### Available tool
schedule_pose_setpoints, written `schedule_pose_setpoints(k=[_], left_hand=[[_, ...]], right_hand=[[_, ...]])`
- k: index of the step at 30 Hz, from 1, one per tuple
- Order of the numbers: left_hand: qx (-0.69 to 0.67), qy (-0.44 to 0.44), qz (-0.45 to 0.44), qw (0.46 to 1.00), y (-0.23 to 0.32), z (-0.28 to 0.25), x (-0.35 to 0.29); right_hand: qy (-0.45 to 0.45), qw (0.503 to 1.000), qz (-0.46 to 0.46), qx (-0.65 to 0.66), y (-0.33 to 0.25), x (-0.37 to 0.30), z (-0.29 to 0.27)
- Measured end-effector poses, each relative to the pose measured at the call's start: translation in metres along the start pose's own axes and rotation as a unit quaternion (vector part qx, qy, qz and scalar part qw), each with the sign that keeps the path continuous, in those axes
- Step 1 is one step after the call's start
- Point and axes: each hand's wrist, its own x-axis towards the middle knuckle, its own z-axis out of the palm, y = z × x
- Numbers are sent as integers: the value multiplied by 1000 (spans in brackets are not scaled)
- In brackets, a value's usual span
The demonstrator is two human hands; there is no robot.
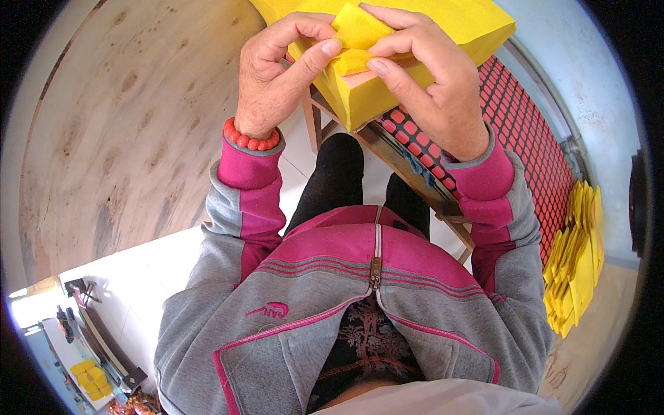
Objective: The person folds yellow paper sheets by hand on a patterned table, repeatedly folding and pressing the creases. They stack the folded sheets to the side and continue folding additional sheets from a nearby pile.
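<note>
At the top of the head view, a large block-shaped form wrapped in bright yellow, felt-like material point(360, 104) lies at an angle. My left hand point(277, 69), with a red beaded bracelet point(250, 142) at its wrist, pinches a yellow flap point(361, 29) between thumb and forefinger. On the flap's other side, my right hand point(439, 83) has thumb and fingers closed on its edge. The flap is folded over near the block's closest end, where a pale pinkish patch point(361, 77) shows. Whether the flap is joined to the wrapping I cannot tell.
A large wooden board point(124, 131) fills the left side. Below the block are a red-and-black patterned surface point(529, 124) and a wooden frame point(408, 178). Several yellow folded sheets point(574, 259) are stacked at right. Yellow pieces point(91, 379) lie at lower left.
</note>
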Motion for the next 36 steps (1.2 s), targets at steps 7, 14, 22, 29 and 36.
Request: schedule_pose_setpoints(k=[7, 14, 22, 29, 36], left_hand=[[-39, -28, -11, 999, 5, -7, 1], [41, -47, 16, 998, 5, -7, 2], [89, -37, 36, 995, 9, -2, 3], [47, 39, -10, 998, -4, 1, -4], [-10, 16, -2, 1000, -7, -3, -5]], right_hand=[[17, 999, 9, 39, 0, 0, 1], [9, 1000, 10, 27, 0, 0, 1], [41, 998, 19, 31, 1, -3, 2], [32, 996, -82, -1, 10, 2, 3], [19, 999, -13, 42, 5, -1, 1]])
